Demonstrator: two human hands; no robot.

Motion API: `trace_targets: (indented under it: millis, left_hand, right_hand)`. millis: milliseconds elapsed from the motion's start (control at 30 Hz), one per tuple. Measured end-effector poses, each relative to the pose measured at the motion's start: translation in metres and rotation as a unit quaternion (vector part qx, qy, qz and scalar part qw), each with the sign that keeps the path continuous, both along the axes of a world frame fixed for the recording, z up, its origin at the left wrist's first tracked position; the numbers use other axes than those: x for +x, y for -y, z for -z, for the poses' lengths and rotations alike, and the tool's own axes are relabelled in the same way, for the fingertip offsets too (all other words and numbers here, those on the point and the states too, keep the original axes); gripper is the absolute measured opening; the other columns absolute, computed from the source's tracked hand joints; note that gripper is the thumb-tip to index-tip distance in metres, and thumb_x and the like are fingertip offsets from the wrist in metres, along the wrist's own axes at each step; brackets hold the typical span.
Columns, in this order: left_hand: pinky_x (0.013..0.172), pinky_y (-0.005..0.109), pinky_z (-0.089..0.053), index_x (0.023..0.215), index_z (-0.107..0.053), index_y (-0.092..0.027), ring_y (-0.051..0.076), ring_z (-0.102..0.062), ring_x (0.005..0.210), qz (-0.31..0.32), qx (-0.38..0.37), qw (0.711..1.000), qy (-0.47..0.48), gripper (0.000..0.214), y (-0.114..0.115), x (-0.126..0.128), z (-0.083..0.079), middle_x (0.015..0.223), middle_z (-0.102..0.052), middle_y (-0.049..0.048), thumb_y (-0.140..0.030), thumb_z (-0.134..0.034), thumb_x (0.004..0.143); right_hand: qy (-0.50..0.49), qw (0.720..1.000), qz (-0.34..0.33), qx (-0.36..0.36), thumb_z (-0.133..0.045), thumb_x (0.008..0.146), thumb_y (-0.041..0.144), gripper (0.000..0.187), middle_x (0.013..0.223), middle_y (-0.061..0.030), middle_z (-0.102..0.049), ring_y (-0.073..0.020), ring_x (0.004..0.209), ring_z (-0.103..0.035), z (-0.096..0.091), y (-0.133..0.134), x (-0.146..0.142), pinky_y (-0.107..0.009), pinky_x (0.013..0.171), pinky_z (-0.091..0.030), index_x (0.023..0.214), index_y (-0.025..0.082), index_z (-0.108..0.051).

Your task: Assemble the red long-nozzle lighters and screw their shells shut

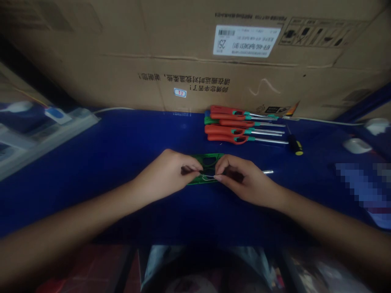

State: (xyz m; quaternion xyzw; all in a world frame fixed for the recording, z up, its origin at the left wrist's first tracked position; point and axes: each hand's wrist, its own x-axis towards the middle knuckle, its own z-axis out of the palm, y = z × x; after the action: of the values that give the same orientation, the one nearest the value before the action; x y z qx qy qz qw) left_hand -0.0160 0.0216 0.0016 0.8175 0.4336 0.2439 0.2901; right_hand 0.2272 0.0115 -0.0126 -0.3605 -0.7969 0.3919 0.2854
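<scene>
A green long-nozzle lighter (208, 162) lies across the blue table (122, 154) in front of me, its metal tip (268, 172) poking out to the right. My left hand (171, 173) is closed on its left part. My right hand (241, 179) is closed on its right part. Between the fingertips of both hands runs a thin pale wire or spring (208, 177). Most of the lighter's body is hidden under my fingers.
A row of several red lighters with metal nozzles (241, 126) lies behind my hands, one green one (209, 120) among them. A small black and yellow screwdriver (295, 144) lies to their right. A big cardboard box (195, 57) walls off the back. White items sit at both sides.
</scene>
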Motion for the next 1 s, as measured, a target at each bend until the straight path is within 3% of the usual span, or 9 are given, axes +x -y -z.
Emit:
trace_targets:
  millis: [167,333,467,567,667,800,900,1000]
  left_hand:
    - [0.071,0.019,-0.058,0.092,-0.080,-0.024,0.011,-0.074,0.068,-0.004,-0.017,1.000,-0.007,0.015,-0.002,-0.001,-0.004,0.084,-0.080,-0.0042,-0.016,-0.071,0.084]
    - [0.068,0.019,-0.057,0.086,-0.079,-0.020,0.013,-0.074,0.070,-0.014,-0.090,0.995,0.036,0.009,-0.008,0.000,-0.001,0.080,-0.080,-0.0019,-0.016,-0.077,0.077]
    - [0.068,0.021,-0.057,0.085,-0.079,-0.019,0.015,-0.075,0.073,-0.013,-0.124,0.991,0.047,0.010,-0.012,-0.001,-0.001,0.081,-0.080,-0.0004,-0.021,-0.078,0.076]
    - [0.067,0.022,-0.055,0.084,-0.080,-0.021,0.015,-0.074,0.074,0.002,-0.098,0.995,0.012,0.007,-0.012,-0.003,-0.003,0.083,-0.080,-0.0001,-0.024,-0.076,0.079]
    - [0.064,0.022,-0.052,0.084,-0.080,-0.022,0.014,-0.072,0.071,0.007,-0.041,0.999,-0.020,0.007,-0.011,-0.004,-0.006,0.083,-0.079,-0.0002,-0.024,-0.074,0.081]
    - [0.064,0.021,-0.052,0.086,-0.080,-0.023,0.013,-0.071,0.072,0.023,-0.012,0.999,-0.040,0.010,-0.009,-0.005,-0.005,0.083,-0.078,-0.0005,-0.021,-0.071,0.084]
    - [0.065,0.021,-0.056,0.090,-0.080,-0.022,0.014,-0.073,0.074,0.036,-0.040,0.998,-0.029,0.010,-0.006,-0.005,-0.004,0.086,-0.078,0.0006,-0.022,-0.073,0.082]
    - [0.067,0.021,-0.060,0.095,-0.078,-0.019,0.015,-0.074,0.073,0.033,-0.093,0.995,0.002,0.016,-0.002,-0.004,-0.002,0.083,-0.078,0.0015,-0.022,-0.077,0.079]
  right_hand:
    - [-0.016,0.999,-0.006,-0.032,-0.060,0.095,0.029,0.011,0.085,-0.0022,-0.062,-0.0105,0.063,-0.053,-0.002,0.000,0.001,-0.025,0.055,-0.041,0.093,0.019,-0.057]
    - [-0.006,0.999,-0.019,-0.025,-0.061,0.094,0.026,0.008,0.068,0.0050,-0.053,-0.0076,0.055,-0.047,-0.002,-0.001,0.001,-0.021,0.051,-0.038,0.094,0.019,-0.058]
    - [0.033,0.998,-0.042,0.040,-0.063,0.092,0.021,0.005,0.085,0.0018,-0.061,-0.0052,0.057,-0.048,-0.002,0.002,0.003,-0.020,0.054,-0.040,0.096,0.020,-0.062]
    - [0.053,0.991,-0.076,0.092,-0.063,0.090,0.018,0.015,0.105,-0.0027,-0.061,-0.0050,0.060,-0.049,-0.003,0.004,0.004,-0.021,0.058,-0.044,0.105,0.020,-0.064]
    - [0.035,0.989,-0.075,0.122,-0.060,0.092,0.016,0.019,0.104,-0.0047,-0.061,-0.0090,0.071,-0.057,-0.005,0.003,0.003,-0.023,0.065,-0.048,0.109,0.020,-0.066]
    - [0.028,0.982,-0.021,0.185,-0.057,0.094,0.016,0.019,0.103,-0.0066,-0.065,-0.0170,0.094,-0.063,-0.002,-0.002,-0.001,-0.031,0.082,-0.053,0.110,0.021,-0.066]
    - [0.046,0.975,-0.002,0.219,-0.060,0.094,0.020,0.017,0.104,-0.0072,-0.069,-0.0200,0.097,-0.064,0.001,-0.006,-0.003,-0.036,0.087,-0.053,0.110,0.021,-0.066]
    - [0.051,0.973,-0.025,0.224,-0.063,0.094,0.022,0.015,0.100,-0.0063,-0.072,-0.0192,0.092,-0.065,0.003,-0.009,-0.003,-0.035,0.084,-0.052,0.108,0.021,-0.068]
